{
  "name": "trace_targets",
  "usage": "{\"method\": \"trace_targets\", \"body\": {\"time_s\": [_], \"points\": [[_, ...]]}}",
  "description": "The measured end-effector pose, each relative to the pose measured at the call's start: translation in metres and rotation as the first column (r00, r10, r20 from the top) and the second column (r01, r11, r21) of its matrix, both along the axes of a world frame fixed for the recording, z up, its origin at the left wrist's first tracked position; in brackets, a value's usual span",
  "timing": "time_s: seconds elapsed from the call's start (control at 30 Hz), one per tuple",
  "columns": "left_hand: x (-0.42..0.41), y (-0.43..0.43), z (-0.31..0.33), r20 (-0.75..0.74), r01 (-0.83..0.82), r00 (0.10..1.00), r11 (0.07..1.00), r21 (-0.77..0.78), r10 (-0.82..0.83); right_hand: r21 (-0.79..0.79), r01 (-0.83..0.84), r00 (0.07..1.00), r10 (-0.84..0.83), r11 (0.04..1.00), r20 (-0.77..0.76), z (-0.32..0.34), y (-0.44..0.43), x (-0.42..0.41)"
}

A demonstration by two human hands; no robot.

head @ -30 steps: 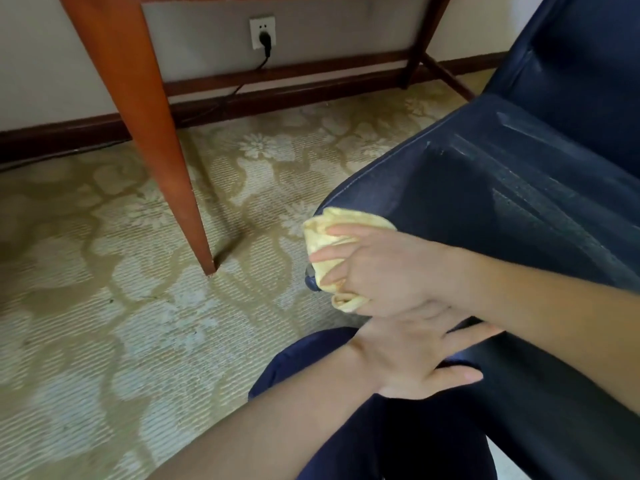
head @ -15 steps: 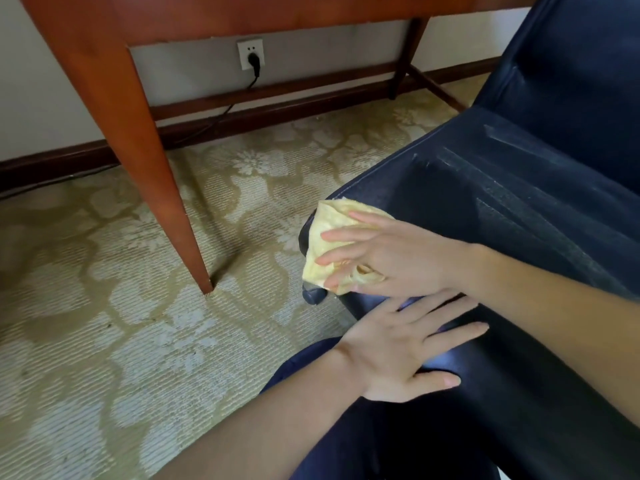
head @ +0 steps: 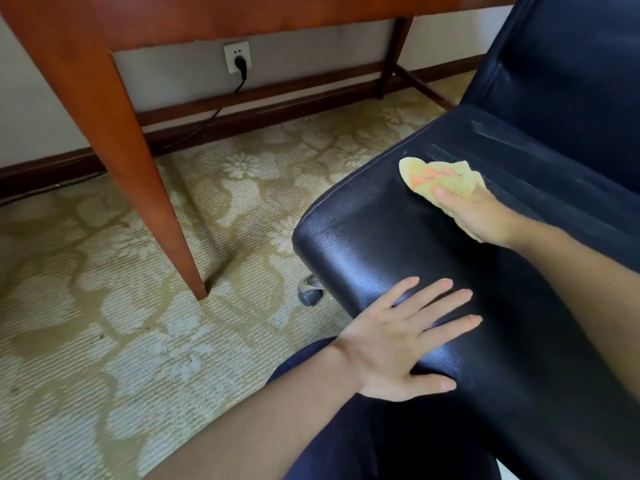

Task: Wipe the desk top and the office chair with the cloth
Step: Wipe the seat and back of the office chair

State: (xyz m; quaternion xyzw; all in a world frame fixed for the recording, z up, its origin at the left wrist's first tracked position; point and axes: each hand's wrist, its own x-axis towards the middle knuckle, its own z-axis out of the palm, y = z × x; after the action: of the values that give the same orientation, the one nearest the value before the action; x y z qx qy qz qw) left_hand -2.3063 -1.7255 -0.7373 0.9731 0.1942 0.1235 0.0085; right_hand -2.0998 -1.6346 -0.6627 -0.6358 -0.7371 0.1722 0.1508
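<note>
Head camera view, looking down at a dark navy leather office chair (head: 381, 244) that fills the right half of the frame. The right hand (head: 474, 213) sits at upper right of centre and presses a small pale yellow cloth (head: 457, 181) flat onto the top of the seat. Its fingers are stretched out fairly straight, partly under a fold of the cloth, with the thumb lying on it.

The left hand (head: 398, 341), at lower centre, rests open on the front edge of the seat with fingers spread, holding nothing.

A second ago the cloth was wrapped over the seat's front corner, lower in the frame. It has since swept up onto the seat top and toward the backrest. That corner now lies bare and glossy, and pale wipe streaks (head: 519, 161) cross the seat near the backrest. This suggests the seat is being worked front to back, with the backrest probably still to do.

A reddish-brown wooden desk (head: 242, 15) crosses the top of the frame, and one tapered leg (head: 138, 168) comes down at left. Its top is out of view, so whether it has been wiped cannot be told.

A patterned beige carpet (head: 86, 306) covers the floor. A white wall socket (head: 236, 57) with a black plug sits at upper centre.
</note>
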Motion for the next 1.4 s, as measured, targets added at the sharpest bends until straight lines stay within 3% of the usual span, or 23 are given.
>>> {"method": "trace_targets", "body": {"time_s": [0.1, 0.2, 0.3, 0.47, 0.67, 0.9, 1.0, 1.13, 1.23, 1.3, 1.4], "points": [[0.001, -0.004, 0.000, -0.008, -0.002, 1.000, 1.000, -0.004, 0.002, 0.122, 0.142, 0.985, -0.153, 0.982, 0.077, -0.004, 0.026, -0.032], [0.003, -0.006, 0.000, -0.010, 0.004, 1.000, 1.000, -0.027, -0.004, -0.063, 0.238, 0.951, -0.220, 0.969, 0.216, -0.005, 0.044, -0.060], [0.002, -0.006, 0.001, -0.012, 0.014, 1.000, 0.999, -0.034, -0.014, -0.187, 0.109, 0.950, -0.046, 0.976, 0.310, -0.008, 0.048, -0.079], [0.002, -0.006, 0.004, 0.010, 0.029, 1.000, 0.999, -0.031, -0.029, -0.184, -0.081, 0.934, 0.139, 0.980, 0.328, -0.008, 0.024, -0.097], [0.004, -0.013, 0.007, 0.024, 0.027, 0.999, 1.000, 0.007, -0.027, -0.071, -0.466, 0.757, 0.439, 0.882, 0.484, -0.014, -0.010, -0.121], [0.010, -0.025, 0.008, -0.021, -0.019, 1.000, 1.000, -0.013, 0.018, -0.152, -0.602, 0.735, 0.618, 0.784, 0.278, -0.001, -0.029, -0.113], [0.012, -0.029, 0.006, -0.002, -0.025, 1.000, 0.999, -0.043, 0.025, -0.068, -0.525, 0.845, 0.529, 0.848, 0.079, 0.002, -0.041, -0.097], [0.014, -0.031, 0.007, 0.034, 0.004, 0.999, 0.994, -0.112, 0.000, -0.032, -0.275, 0.952, 0.268, 0.961, -0.146, 0.004, -0.062, -0.060], [0.013, -0.033, 0.007, -0.010, -0.010, 1.000, 0.996, -0.092, 0.009, -0.041, -0.122, 0.958, 0.106, 0.992, -0.267, 0.007, -0.078, -0.028], [0.012, -0.034, 0.008, -0.035, -0.025, 0.999, 0.997, -0.071, 0.022, -0.045, 0.066, 0.948, -0.077, 0.997, -0.308, 0.005, -0.088, 0.000], [0.011, -0.034, 0.009, -0.025, -0.020, 1.000, 0.997, -0.081, 0.018, -0.124, 0.371, 0.834, -0.389, 0.920, -0.392, -0.002, -0.101, 0.032]]}}
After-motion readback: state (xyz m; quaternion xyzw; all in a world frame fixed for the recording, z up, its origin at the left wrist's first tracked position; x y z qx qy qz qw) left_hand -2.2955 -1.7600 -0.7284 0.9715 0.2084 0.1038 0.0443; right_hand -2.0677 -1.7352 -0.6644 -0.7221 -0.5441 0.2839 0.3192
